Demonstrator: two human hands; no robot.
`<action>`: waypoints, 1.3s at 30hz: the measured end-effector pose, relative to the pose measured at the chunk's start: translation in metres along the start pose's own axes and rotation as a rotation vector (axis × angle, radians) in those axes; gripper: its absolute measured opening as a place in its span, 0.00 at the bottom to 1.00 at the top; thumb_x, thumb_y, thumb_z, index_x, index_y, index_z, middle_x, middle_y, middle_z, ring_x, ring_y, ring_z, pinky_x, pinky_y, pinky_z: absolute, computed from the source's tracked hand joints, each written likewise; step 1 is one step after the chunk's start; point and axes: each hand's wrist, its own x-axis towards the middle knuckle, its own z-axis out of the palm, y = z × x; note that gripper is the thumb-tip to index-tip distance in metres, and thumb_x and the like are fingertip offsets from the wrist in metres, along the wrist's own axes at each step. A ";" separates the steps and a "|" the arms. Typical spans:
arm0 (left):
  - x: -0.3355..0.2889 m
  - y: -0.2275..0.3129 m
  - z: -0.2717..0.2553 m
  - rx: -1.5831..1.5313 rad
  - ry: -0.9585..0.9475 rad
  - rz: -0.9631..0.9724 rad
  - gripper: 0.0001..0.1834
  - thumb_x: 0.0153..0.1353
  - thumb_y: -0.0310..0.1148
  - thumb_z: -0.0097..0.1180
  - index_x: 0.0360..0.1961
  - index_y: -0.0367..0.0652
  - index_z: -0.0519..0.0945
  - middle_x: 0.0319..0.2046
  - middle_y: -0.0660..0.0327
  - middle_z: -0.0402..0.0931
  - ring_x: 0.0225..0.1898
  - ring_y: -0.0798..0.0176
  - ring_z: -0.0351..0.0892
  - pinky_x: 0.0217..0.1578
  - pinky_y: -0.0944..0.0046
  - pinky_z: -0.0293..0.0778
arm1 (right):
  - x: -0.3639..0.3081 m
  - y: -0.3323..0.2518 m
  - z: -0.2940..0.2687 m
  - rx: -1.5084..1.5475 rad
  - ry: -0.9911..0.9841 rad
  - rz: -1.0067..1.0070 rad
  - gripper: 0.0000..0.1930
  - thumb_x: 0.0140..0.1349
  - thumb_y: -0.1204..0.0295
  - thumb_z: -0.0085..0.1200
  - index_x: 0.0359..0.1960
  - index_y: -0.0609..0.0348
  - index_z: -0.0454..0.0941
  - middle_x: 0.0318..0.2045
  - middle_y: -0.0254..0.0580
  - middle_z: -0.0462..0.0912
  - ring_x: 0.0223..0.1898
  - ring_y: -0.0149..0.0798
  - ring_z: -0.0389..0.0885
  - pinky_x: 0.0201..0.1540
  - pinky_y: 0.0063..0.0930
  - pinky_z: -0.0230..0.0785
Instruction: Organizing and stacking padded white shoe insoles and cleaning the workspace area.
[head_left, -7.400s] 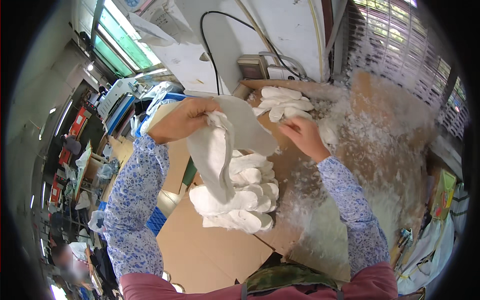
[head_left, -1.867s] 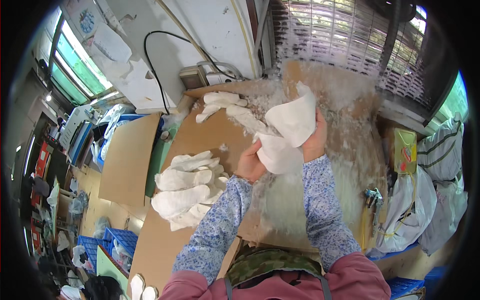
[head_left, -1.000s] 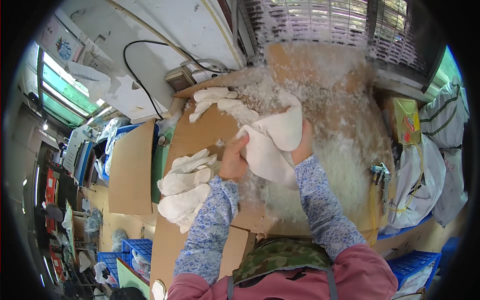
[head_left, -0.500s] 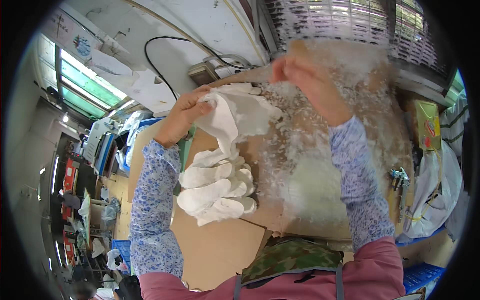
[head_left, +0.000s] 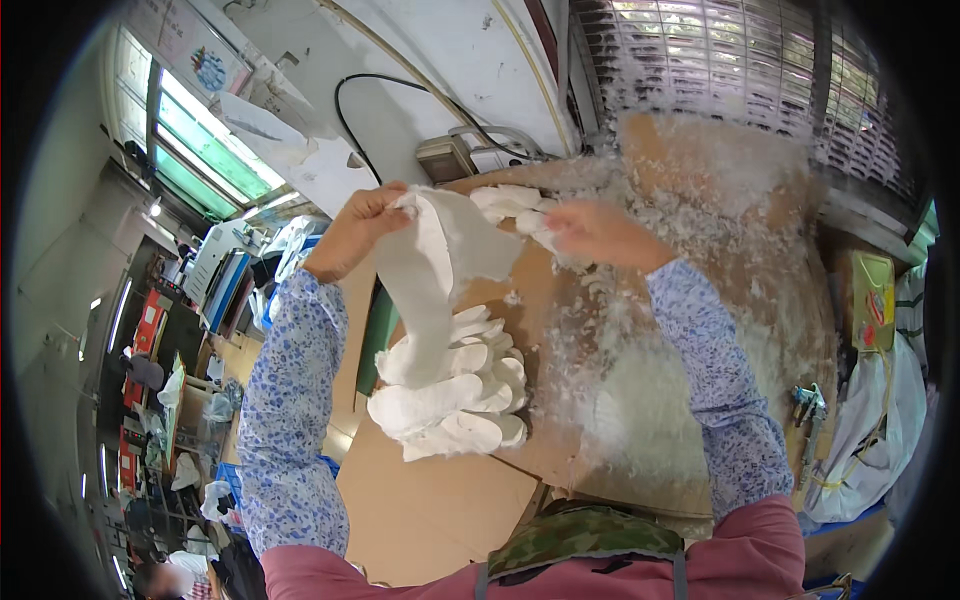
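Observation:
My left hand (head_left: 368, 222) is closed in a pinch on a white sock (head_left: 418, 270). The soft cloth hangs down from my fingers, and part of it spreads to the right. Below it lies a heap of white socks (head_left: 455, 405) with rounded ends, stacked in overlapping rows. My right hand (head_left: 595, 234) is smeared by motion, its fingers pointing left beside a few more white pieces (head_left: 508, 200) at the back of the table. Whether it touches or grips one of them cannot be made out.
White fluff (head_left: 640, 400) covers much of the brown board (head_left: 440, 510) to the right. A power box (head_left: 446, 158) sits at the wall. On the right are a yellow-green box (head_left: 872, 300), a metal tool (head_left: 808, 405) and a white plastic bag (head_left: 860, 440).
My right hand has come down and left from above the fluff to beside the white pieces at the back. The sock in my left hand now hangs longer over the heap. The view has shifted.

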 end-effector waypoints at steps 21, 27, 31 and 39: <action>0.088 -0.206 -0.082 0.748 0.289 0.323 0.09 0.54 0.30 0.54 0.34 0.36 0.75 0.30 0.52 0.73 0.36 0.49 0.71 0.37 0.58 0.67 | 0.086 0.255 0.138 -0.303 0.188 0.324 0.11 0.48 0.76 0.53 0.36 0.56 0.79 0.37 0.47 0.80 0.40 0.50 0.77 0.43 0.40 0.70; 0.059 -0.254 -0.064 0.477 0.413 0.342 0.10 0.58 0.27 0.52 0.40 0.35 0.74 0.33 0.58 0.73 0.38 0.58 0.71 0.41 0.64 0.66 | 0.151 0.326 0.168 -0.892 0.114 0.302 0.26 0.49 0.78 0.51 0.53 0.49 0.70 0.56 0.41 0.67 0.55 0.47 0.67 0.54 0.38 0.62; 0.034 -0.242 -0.067 -0.052 0.404 0.047 0.12 0.64 0.29 0.50 0.46 0.36 0.73 0.36 0.68 0.73 0.39 0.76 0.69 0.41 0.75 0.65 | 0.181 0.323 0.168 -0.658 0.184 0.410 0.10 0.55 0.69 0.52 0.38 0.57 0.76 0.37 0.48 0.79 0.39 0.52 0.76 0.42 0.41 0.69; 0.060 -0.258 -0.094 1.017 0.174 0.135 0.11 0.55 0.27 0.51 0.40 0.37 0.76 0.34 0.51 0.76 0.41 0.45 0.75 0.42 0.53 0.71 | 0.182 0.253 0.106 0.577 0.622 -0.017 0.12 0.54 0.61 0.57 0.29 0.57 0.81 0.28 0.46 0.81 0.27 0.40 0.78 0.34 0.32 0.69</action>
